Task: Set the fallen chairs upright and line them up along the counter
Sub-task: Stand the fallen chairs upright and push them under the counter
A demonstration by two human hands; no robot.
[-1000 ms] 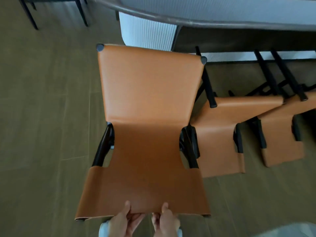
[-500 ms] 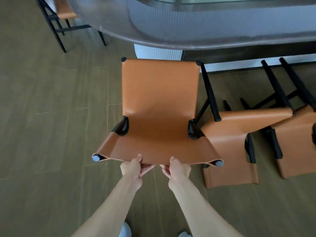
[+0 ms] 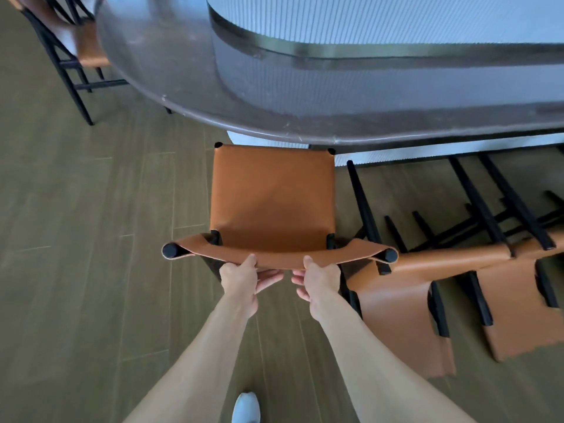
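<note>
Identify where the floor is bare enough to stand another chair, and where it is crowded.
Bare floor lies left of the held chair, between it and the far chair. Right of it is crowded: two fallen chairs lie side by side below the counter.

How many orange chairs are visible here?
4: one upright chair gripped by both hands, two fallen chairs lying to its right, one far chair top left, partly hidden by the counter.
</note>
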